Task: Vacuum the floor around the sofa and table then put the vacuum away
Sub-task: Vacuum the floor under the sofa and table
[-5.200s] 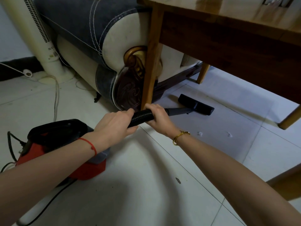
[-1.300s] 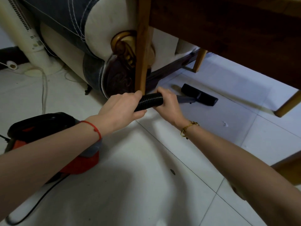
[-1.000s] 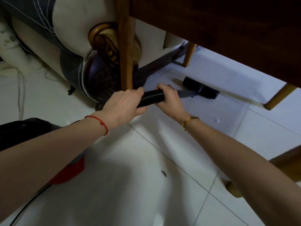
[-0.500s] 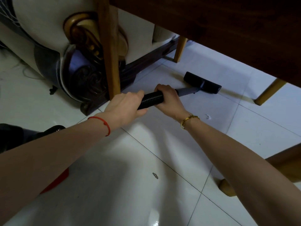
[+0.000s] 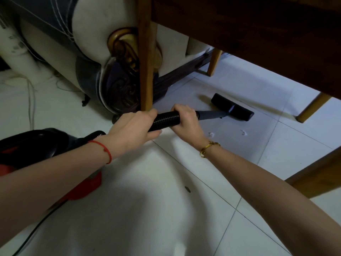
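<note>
Hands, two — left hand [image 5: 133,129], right hand [image 5: 186,122] — gripping one hose [image 5: 166,120]

White tiled floor [image 5: 166,218] under nozzle [image 5: 232,109], red vacuum [image 5: 81,189], paper scraps [image 5: 211,134].

- The vacuum body [image 5: 46,154] sits half behind the left forearm and runs off the left edge.
- The ribbed hose [image 5: 167,120] vanishes inside the left hand [image 5: 132,130] and right hand [image 5: 186,122].
- The desk [image 5: 258,34] top is cut off above.
- The sofa [image 5: 88,34] is cropped top and left.
- White floor specks [image 5: 211,134] are too small to identify.
</note>
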Tool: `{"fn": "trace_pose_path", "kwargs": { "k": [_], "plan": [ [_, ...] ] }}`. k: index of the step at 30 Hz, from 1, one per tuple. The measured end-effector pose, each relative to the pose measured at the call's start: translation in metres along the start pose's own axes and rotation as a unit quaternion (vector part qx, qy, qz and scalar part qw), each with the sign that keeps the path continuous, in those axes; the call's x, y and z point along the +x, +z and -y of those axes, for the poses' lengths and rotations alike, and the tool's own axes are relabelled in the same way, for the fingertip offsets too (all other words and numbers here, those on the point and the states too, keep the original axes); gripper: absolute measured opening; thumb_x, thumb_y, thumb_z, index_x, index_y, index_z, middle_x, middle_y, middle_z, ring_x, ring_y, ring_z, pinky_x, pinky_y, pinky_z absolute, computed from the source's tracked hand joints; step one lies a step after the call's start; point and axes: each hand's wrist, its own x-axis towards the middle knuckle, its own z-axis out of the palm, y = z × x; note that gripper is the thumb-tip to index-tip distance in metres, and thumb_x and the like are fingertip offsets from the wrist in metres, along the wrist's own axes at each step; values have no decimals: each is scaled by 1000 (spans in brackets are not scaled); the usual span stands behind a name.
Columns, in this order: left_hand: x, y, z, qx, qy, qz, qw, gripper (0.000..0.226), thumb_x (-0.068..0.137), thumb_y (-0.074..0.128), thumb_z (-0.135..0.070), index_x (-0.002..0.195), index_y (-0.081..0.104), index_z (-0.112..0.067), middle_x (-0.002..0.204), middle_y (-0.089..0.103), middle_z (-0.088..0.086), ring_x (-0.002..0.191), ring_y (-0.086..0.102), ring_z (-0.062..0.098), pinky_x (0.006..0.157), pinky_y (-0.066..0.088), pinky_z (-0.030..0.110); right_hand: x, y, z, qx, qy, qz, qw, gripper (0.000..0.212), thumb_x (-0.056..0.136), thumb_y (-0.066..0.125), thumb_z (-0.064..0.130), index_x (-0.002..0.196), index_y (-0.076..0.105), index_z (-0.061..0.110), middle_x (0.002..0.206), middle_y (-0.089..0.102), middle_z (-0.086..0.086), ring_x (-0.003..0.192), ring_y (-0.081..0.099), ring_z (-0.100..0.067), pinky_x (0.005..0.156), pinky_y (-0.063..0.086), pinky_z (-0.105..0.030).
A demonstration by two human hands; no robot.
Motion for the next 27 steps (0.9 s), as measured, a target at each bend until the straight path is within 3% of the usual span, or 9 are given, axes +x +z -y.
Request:
{"fn": "trace_pose_path", "kwargs": {
  "k": [15,27],
  "plan": [
    [-78,-35,11,30,9,-36,999,35,89,54,-48,107,46,-19,94,63,1,82,63,27,59,35,32,-27,7,72,35,-43,-5,998,16,75,64,19,77,50,12,71,52,2,71,48,-19,66,40,-36],
    [-69,-27,22,38,-23,-28,999,39,89,55,-47,113,48,-17,98,64,4,84,63,30,61,39,33,-14,17,67,31,-50,17,998,20,78,67,21,77,47,19,72,50,7,70,46,-15,66,34,-30]
  ]
}}
